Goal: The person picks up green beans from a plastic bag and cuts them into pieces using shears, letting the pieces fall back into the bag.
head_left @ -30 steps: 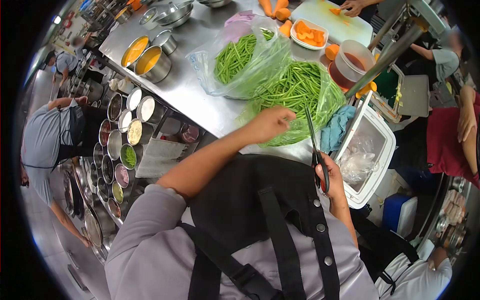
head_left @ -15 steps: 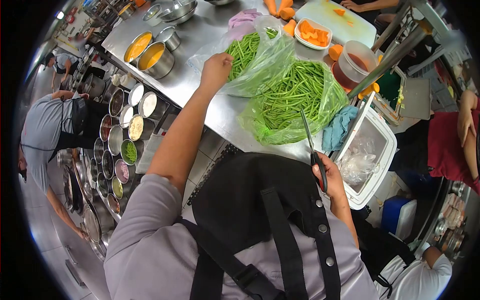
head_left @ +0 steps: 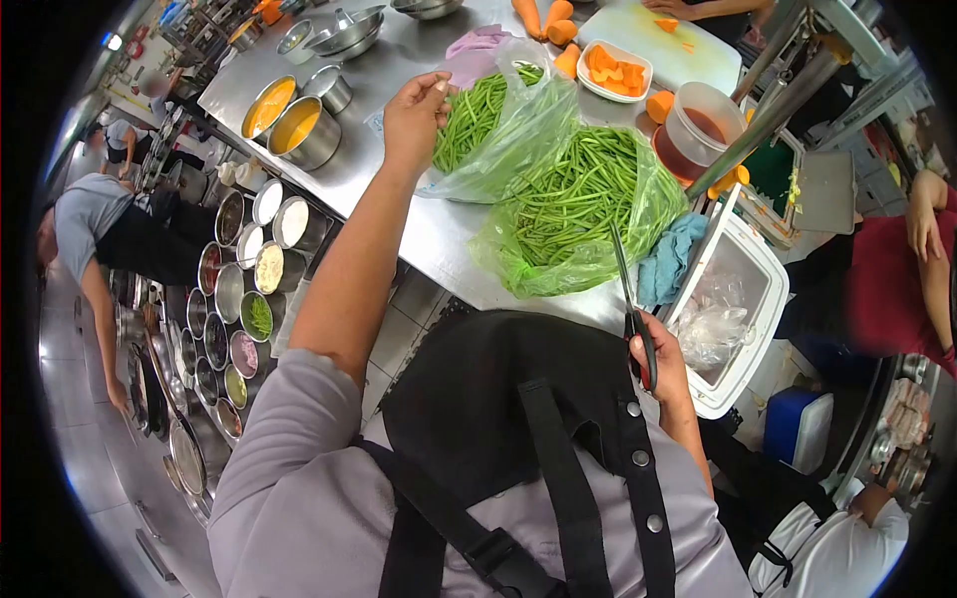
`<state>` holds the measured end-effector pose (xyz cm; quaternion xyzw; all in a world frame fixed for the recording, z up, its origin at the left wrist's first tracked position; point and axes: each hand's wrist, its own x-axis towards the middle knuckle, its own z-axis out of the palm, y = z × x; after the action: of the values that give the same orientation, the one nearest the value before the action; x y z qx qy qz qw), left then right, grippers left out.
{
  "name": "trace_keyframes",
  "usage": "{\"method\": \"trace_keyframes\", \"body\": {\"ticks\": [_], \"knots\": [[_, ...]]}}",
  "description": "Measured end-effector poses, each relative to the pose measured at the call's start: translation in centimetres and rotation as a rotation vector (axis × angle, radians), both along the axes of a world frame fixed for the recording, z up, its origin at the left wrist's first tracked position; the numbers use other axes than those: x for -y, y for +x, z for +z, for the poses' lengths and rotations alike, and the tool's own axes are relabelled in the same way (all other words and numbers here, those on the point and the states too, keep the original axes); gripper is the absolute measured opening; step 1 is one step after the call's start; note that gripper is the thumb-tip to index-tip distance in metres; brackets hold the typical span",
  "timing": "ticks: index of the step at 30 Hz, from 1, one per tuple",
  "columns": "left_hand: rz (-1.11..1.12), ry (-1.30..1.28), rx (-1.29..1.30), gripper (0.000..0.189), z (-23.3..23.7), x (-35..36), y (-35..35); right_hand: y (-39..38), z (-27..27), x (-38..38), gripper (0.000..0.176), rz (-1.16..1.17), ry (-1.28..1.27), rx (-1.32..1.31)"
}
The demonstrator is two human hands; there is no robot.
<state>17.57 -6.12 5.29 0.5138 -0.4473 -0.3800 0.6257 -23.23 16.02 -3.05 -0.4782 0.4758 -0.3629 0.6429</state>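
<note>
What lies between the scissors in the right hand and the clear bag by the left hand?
The head view shows an open green bag of green beans between them, on the steel table.

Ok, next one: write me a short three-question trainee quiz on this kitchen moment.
1. Which of the person's hands holds the black-handled scissors?
2. True or false: the crumpled blue cloth lies in the white dish of carrot pieces.
3. The left hand is at the rim of: A) the clear plastic bag of green beans; B) a round steel bowl of yellow sauce; C) a white cutting board.

Key: 1 the right hand; 2 false, it lies on the steel table; 3 A.
</note>
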Motion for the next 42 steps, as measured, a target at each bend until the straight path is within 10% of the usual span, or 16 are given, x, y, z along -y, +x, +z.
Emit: {"method": "trace_keyframes", "body": {"ticks": [6, 17, 42], "knots": [[-0.270, 0.323, -0.496, 0.024, 0.4, -4.1, -6.0, 0.8, 0.5, 1.6, 0.061, 0.079, -0.088, -0.021], [-0.508, 0.541, -0.595, 0.012, -4.0, -8.2, -12.0, 1.3, 2.4, 2.6, 0.062, 0.191, -0.039, 0.142], [-0.397, 0.331, 0.072, 0.009, -4.2, -9.6, -12.9, 2.3, 0.9, 3.1, 0.053, 0.149, -0.062, 0.070]]}}
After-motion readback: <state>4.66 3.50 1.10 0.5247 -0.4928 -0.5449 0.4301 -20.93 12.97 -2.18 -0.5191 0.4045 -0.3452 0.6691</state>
